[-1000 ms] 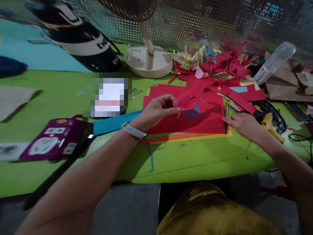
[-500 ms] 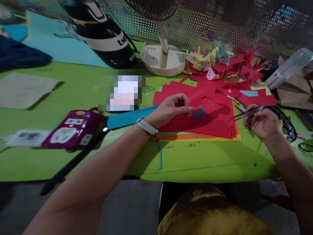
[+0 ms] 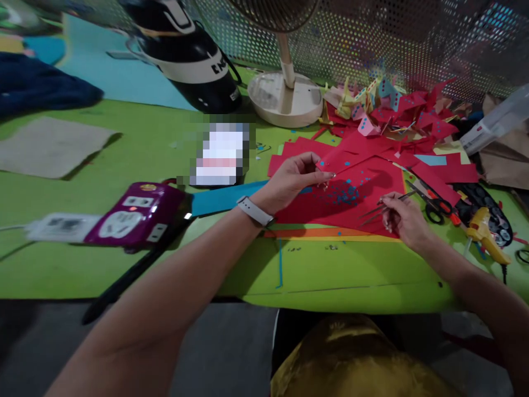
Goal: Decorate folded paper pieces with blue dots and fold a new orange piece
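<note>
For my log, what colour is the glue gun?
The glue gun is yellow, clearest in the head view.

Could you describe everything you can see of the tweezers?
The tweezers are slim and grey, apparently metal, with two long, tapering prongs standing apart. The right hand grips them, its fingers hiding part of the middle; the back end shows beyond. They point left over the red sheets, near small blue bits. Whether the tips touch the paper, I can't tell.
</note>
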A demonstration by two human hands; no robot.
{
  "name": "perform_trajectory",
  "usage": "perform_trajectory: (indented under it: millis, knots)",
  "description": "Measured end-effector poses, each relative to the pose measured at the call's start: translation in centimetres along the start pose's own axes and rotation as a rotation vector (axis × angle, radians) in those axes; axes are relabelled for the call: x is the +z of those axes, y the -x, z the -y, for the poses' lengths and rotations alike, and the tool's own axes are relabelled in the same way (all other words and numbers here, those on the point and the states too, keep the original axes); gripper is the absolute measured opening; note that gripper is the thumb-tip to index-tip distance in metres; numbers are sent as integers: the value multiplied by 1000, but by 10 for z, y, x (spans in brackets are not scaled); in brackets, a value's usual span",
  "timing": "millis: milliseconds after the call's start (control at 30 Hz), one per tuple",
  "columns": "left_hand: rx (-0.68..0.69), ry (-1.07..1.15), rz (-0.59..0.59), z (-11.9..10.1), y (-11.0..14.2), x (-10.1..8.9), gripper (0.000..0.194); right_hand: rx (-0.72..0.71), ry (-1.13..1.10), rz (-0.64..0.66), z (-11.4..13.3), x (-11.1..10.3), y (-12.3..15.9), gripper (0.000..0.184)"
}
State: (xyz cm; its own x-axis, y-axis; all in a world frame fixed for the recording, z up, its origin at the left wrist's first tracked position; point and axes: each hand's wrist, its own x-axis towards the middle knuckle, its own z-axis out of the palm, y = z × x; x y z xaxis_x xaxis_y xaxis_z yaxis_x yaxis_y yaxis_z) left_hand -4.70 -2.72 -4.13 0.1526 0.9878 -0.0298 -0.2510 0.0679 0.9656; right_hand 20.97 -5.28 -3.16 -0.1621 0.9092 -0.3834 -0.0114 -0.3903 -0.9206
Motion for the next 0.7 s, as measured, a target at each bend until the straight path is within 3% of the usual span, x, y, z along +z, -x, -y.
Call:
perform_trajectory:
  millis: [200, 433, 567, 700]
  knots:
    - [-24, -45, 46, 0, 4, 5, 34, 6, 122, -19, 10, -20, -1, 19]
    - [-93, -97, 51, 0, 7, 9, 35, -255, -9, -95, 33, -6, -4, 33]
    - [-92, -113, 62, 1, 8, 6, 34, -311, 3, -106, 27, -2, -18, 36]
    - [-98, -153, 53, 1, 8, 5, 32, -294, 26, -202, 12, -3, -27, 35]
